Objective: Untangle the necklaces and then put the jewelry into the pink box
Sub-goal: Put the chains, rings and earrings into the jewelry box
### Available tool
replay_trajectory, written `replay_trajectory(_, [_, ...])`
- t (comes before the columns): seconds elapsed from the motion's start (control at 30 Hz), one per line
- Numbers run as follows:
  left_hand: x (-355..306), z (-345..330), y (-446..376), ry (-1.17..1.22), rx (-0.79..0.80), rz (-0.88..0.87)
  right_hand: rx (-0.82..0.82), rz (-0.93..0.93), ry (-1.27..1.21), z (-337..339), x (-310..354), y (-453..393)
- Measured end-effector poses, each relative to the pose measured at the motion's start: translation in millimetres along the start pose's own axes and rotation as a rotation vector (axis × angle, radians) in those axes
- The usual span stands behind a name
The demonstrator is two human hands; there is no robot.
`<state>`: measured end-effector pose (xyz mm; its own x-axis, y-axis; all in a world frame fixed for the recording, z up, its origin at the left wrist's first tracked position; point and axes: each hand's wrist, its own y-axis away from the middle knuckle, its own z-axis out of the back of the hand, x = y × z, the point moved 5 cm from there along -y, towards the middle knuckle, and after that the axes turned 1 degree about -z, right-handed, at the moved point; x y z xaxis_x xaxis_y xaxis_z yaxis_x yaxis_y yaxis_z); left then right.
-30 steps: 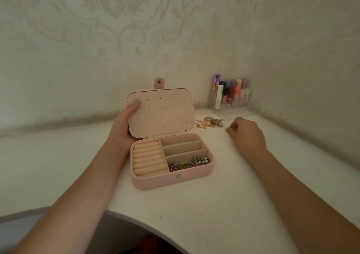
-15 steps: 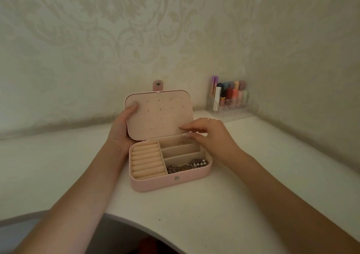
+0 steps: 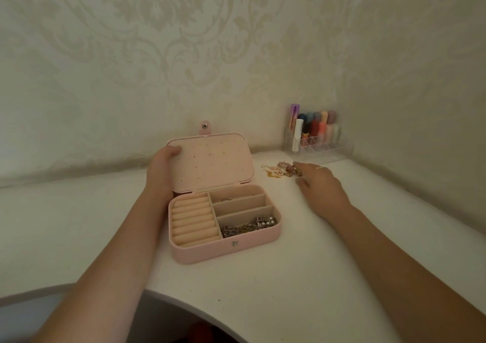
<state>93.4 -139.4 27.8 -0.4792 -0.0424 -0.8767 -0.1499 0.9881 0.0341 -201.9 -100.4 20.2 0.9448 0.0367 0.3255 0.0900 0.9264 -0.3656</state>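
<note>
Pink box point(image 3: 226, 248) sits open on the white table point(image 3: 289, 277), near-centre, snap stud on its near wall. My left hand point(image 3: 161, 170) holds the upright lid point(image 3: 210, 161) by its left edge, thumb curled over the top corner.

Inside the box: ring rolls point(image 3: 193, 220) fill the left section. Three compartments on the right. The far one has a small ring point(image 3: 226, 199) in it. Middle one I cannot make out anything in. The near one holds a heap of chains point(image 3: 248, 226), silver and dark, with a pearly piece at the right end.

My right hand point(image 3: 319, 187) is out to the right of the box, flat and low over the table, fingers stretched and relaxed, gripping nothing. A band shows on one finger. Fingertips reach the loose jewelry point(image 3: 281, 169) lying on the table just right of the lid: gold earrings and pink beaded pieces; contact with the nearest bead looks likely, not certain.

Far right corner by the wall: clear organizer point(image 3: 315, 145) with coloured tubes standing in it.
</note>
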Motion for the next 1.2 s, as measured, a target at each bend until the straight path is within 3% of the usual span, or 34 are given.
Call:
replay_trajectory(0.13, [2.9,9.4,-11.1,-0.07,-0.096,-0.028,-0.038,-0.029,0.105,1.6,1.9,-8.1])
replay_trajectory(0.33, [5.4,6.8,-12.2,-0.075,-0.086,-0.014,-0.023,-0.079,-0.023,-5.1,-4.8,-20.1])
replay_trajectory(0.5, [8.2,1.4,-10.8,-0.162,-0.073,-0.011,-0.117,-0.089,-0.03,-0.3,-4.4,-19.8])
replay_trajectory(0.63, [10.0,-0.5,-8.0,-0.189,-0.074,-0.006,-0.282,-0.148,-0.207,10.3,-12.8,-15.5])
replay_trajectory(0.73, [8.4,-1.8,-8.5,-0.27,-0.074,-0.04,-0.195,-0.164,-0.267,6.4,-16.6,-18.4])
replay_trajectory(0.83, [6.4,-5.0,-5.3,-0.396,-0.063,-0.056,-0.059,-0.132,-0.117,-4.5,-13.5,-23.0])
replay_trajectory(0.93, [8.8,-9.6,-3.3,-0.497,-0.036,-0.105,-0.09,-0.121,-0.105,-3.5,-11.7,-23.5])
replay_trajectory(1.2, [12.7,-13.3,0.1,-0.846,-0.048,-0.196,-0.361,-0.087,-0.535,28.8,-2.1,-17.0])
